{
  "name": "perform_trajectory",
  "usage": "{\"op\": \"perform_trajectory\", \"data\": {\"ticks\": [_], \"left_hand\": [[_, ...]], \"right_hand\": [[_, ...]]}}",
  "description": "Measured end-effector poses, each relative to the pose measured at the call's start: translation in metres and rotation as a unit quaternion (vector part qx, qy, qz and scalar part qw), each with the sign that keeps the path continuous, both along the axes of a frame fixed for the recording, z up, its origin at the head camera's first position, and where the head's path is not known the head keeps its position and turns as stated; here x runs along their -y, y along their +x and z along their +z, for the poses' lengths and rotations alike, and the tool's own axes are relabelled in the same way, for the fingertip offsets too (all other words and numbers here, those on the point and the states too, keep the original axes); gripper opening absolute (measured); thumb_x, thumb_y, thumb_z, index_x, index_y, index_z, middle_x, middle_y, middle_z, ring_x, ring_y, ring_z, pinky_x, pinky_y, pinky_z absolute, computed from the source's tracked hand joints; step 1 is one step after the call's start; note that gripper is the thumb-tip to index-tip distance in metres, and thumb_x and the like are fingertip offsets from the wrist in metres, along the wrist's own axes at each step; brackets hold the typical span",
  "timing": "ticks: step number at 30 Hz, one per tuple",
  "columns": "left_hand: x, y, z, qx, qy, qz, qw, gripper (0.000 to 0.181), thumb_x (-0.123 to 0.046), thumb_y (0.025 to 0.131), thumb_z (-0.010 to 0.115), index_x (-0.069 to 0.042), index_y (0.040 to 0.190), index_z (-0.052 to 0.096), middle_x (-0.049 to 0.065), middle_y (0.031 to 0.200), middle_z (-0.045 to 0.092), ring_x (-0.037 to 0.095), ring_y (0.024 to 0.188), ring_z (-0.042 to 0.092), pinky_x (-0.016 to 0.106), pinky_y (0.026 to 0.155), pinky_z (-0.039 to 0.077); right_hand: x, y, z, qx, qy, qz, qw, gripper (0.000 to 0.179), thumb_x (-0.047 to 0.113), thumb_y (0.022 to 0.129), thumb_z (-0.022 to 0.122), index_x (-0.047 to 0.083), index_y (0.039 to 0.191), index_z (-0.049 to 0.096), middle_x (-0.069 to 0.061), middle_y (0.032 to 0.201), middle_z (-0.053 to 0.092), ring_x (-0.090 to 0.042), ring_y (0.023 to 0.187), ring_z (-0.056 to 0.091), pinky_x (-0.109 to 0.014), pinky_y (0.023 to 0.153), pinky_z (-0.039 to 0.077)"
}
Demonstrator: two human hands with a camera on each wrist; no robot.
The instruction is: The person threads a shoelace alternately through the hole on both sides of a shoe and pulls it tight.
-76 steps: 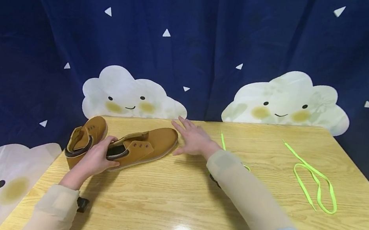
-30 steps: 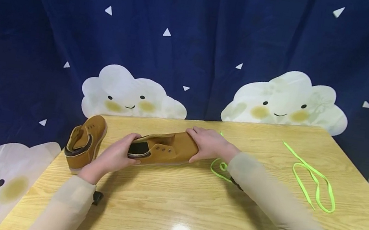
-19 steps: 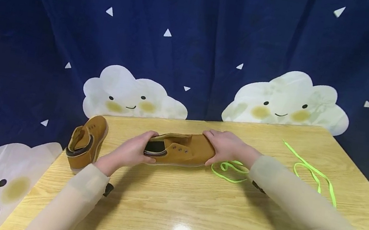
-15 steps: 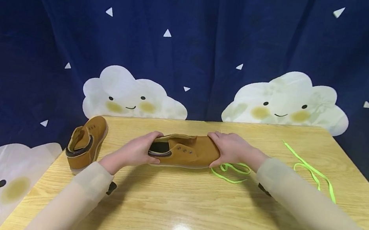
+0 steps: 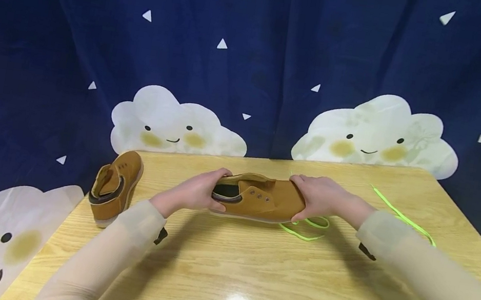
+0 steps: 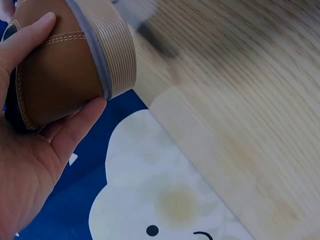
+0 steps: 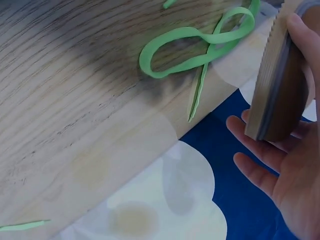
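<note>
A tan low shoe (image 5: 270, 203) without a lace is held lengthwise between both hands, its toe to the right. Gripping its heel is my left hand (image 5: 194, 192), thumb on the near side; the left wrist view shows the stitched heel (image 6: 65, 70) and ribbed sole edge. My right hand (image 5: 321, 201) clasps the toe, and in the right wrist view the fingers (image 7: 257, 160) curve beneath it. The sole appears lifted off the table. A neon green shoelace (image 5: 305, 232) lies on the wood just behind and under the right hand, partly hidden.
A matching tan shoe (image 5: 116, 186) stands at the table's left edge. A second green lace (image 5: 403, 216) lies to the right, partly covered by the right sleeve. The wooden table (image 5: 223, 266) meets a dark blue curtain (image 5: 272, 61) with cloud prints at the back.
Early on, only the left hand held the shoe, near the other one, with the right hand spread by its toe. Both hands now grip it, and it has moved right.
</note>
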State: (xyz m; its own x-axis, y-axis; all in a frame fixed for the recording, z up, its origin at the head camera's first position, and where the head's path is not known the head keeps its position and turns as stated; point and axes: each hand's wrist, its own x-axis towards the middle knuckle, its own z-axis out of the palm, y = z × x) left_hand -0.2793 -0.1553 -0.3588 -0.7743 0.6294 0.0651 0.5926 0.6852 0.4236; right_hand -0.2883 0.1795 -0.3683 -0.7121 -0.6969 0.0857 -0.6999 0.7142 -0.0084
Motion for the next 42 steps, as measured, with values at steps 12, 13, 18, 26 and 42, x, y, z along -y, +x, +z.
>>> {"op": "perform_trajectory", "data": {"ticks": [12,13,18,26,42], "left_hand": [[-0.020,-0.013,-0.009,0.038,-0.009,-0.025,0.9989,0.079,-0.019,0.073,0.088,-0.005,0.135,0.042,0.010,0.116,0.061,0.022,0.101,0.060,0.035,0.090,0.045],[-0.021,-0.014,-0.010,0.042,-0.010,-0.025,0.9988,0.079,-0.019,0.073,0.088,-0.005,0.135,0.042,0.010,0.116,0.061,0.022,0.101,0.059,0.035,0.091,0.045],[-0.024,-0.015,-0.018,0.060,-0.016,-0.027,0.9977,0.078,-0.018,0.074,0.087,-0.005,0.135,0.040,0.011,0.117,0.060,0.023,0.104,0.059,0.035,0.092,0.044],[-0.029,-0.016,-0.015,0.077,-0.026,-0.017,0.9966,0.079,-0.018,0.075,0.086,-0.005,0.136,0.039,0.011,0.116,0.060,0.024,0.104,0.058,0.037,0.094,0.043],[-0.030,-0.016,-0.017,0.068,-0.040,-0.007,0.9969,0.080,-0.021,0.076,0.086,-0.007,0.139,0.038,0.009,0.119,0.059,0.023,0.107,0.057,0.036,0.095,0.042]], "right_hand": [[-0.012,0.002,-0.004,0.052,0.036,-0.034,0.9974,0.088,0.061,0.064,0.081,0.003,0.122,0.049,-0.001,0.093,0.062,-0.019,0.078,0.060,-0.043,0.071,0.050],[-0.012,0.002,-0.006,0.060,0.036,-0.037,0.9969,0.088,0.061,0.064,0.082,0.003,0.122,0.048,-0.001,0.093,0.062,-0.019,0.079,0.060,-0.043,0.072,0.050],[-0.016,0.001,-0.012,0.086,0.030,-0.036,0.9952,0.085,0.057,0.064,0.083,0.004,0.121,0.048,0.000,0.089,0.062,-0.017,0.075,0.059,-0.043,0.070,0.049],[-0.017,-0.001,-0.013,0.119,0.018,-0.055,0.9912,0.087,0.055,0.064,0.084,0.004,0.125,0.047,-0.002,0.093,0.064,-0.020,0.082,0.061,-0.045,0.077,0.049],[-0.020,-0.003,-0.016,0.134,0.005,-0.065,0.9889,0.092,0.054,0.066,0.084,0.003,0.131,0.045,-0.003,0.100,0.064,-0.021,0.085,0.061,-0.046,0.078,0.049]]}}
